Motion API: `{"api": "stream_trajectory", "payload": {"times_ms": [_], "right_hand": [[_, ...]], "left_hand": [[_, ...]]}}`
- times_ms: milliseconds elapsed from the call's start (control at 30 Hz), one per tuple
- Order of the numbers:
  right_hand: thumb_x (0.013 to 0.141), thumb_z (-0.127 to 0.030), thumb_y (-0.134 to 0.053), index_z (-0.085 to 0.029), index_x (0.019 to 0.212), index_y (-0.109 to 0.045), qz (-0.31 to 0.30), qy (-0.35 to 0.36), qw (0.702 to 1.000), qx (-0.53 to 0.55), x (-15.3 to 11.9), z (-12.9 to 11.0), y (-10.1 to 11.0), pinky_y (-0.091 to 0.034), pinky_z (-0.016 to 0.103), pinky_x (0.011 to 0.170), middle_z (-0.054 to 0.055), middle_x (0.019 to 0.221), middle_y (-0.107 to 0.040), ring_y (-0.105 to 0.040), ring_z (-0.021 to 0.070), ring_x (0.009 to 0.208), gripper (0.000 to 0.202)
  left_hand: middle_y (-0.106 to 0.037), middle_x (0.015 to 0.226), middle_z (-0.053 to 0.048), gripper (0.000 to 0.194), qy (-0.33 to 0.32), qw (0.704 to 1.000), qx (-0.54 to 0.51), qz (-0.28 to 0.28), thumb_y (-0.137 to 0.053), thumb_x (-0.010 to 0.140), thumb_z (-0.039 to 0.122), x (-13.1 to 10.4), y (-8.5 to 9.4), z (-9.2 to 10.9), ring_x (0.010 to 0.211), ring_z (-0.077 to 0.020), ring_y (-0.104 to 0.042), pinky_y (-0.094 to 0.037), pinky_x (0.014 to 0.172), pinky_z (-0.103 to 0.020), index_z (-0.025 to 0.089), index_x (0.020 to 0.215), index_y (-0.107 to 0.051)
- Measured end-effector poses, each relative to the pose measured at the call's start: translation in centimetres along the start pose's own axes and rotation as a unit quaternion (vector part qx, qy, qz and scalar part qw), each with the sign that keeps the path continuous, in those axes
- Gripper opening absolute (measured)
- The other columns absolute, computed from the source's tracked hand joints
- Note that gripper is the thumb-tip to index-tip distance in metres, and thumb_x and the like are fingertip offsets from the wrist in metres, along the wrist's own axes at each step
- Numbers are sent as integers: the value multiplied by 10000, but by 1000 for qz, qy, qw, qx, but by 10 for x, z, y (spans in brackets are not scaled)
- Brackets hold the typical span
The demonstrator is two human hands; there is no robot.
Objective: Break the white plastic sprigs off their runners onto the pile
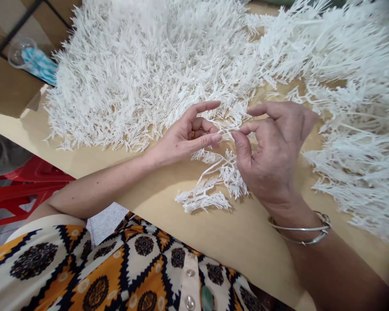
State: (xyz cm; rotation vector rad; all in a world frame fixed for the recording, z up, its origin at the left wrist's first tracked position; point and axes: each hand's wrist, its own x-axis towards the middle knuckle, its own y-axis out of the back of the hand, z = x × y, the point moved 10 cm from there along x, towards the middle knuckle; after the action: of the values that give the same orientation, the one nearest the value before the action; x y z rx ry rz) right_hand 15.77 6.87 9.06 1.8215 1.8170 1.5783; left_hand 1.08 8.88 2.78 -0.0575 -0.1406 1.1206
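So, far left there's some red plastic seating (29,172) below the surface (266,246), and above it a cardboard box (6,86) with a clear plastic cup (22,52) and something blue and white (40,64) by it. Next comes a huge pile of frilly white sprigs (142,73) covering the back of the surface. Left hand (191,134) is just in front of that, index finger sticking out, the other fingers curled near the thumb; can't tell if they're actually gripping. The thin white sprig (226,131) is up between the two hands, and a little loose bunch (214,185) lies on the surface below. Right hand (274,149) has thumb and index fingers pinching that sprig, with silver bangles (300,229) on the wrist. Over on the right, more white sprigs (359,112) are spread out.
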Motion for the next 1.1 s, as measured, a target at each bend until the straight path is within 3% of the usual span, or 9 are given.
{"api": "stream_trajectory", "payload": {"times_ms": [333,600,733,867,1000,1100], "right_hand": [[1006,-384,-618,-327,1123,-658,-40,-2,998,43,-1,-9,-7,-351,732,1185,117,1353,-624,-526,398,1352,136],[1014,-321,-618,-288,1045,-659,-43,30,998,36,-5,-18,-13,-408,687,1166,112,1285,-671,-540,377,1346,62],[1026,-275,-583,-248,1022,-630,-27,55,998,-2,-2,-19,-14,-441,627,1132,120,1224,-678,-546,356,1321,54],[1044,-288,-539,-245,964,-577,6,22,1000,-8,0,-11,-15,-433,606,1089,110,1126,-647,-575,314,1177,98],[1031,-285,-518,-252,949,-537,4,-13,1000,23,1,1,-18,-468,570,1000,73,1028,-609,-589,277,1036,91],[995,-254,-535,-249,937,-519,22,-22,999,-19,4,27,-1,-479,558,949,84,1022,-590,-574,292,1038,61]], "left_hand": [[-741,951,-17,593,-28,999,34,27,-768,936,499,1,5,4,884,-157,-734,-614,860,-340,273,1445,-562],[-752,987,-23,548,-25,1000,-7,5,-762,951,463,3,1,1,923,-150,-743,-605,886,-317,259,1414,-551],[-718,941,0,482,-9,998,-42,42,-803,924,411,4,5,-2,861,-109,-700,-574,832,-260,235,1310,-575],[-725,930,10,500,16,995,-50,85,-847,882,376,4,9,-2,785,-84,-638,-534,762,-235,230,1276,-577],[-723,874,26,481,24,994,-48,91,-860,869,344,4,9,-1,696,-69,-589,-488,683,-231,223,1240,-579],[-732,894,25,448,21,994,-69,87,-846,884,346,2,11,-4,743,-75,-628,-499,716,-231,225,1233,-592]]}}
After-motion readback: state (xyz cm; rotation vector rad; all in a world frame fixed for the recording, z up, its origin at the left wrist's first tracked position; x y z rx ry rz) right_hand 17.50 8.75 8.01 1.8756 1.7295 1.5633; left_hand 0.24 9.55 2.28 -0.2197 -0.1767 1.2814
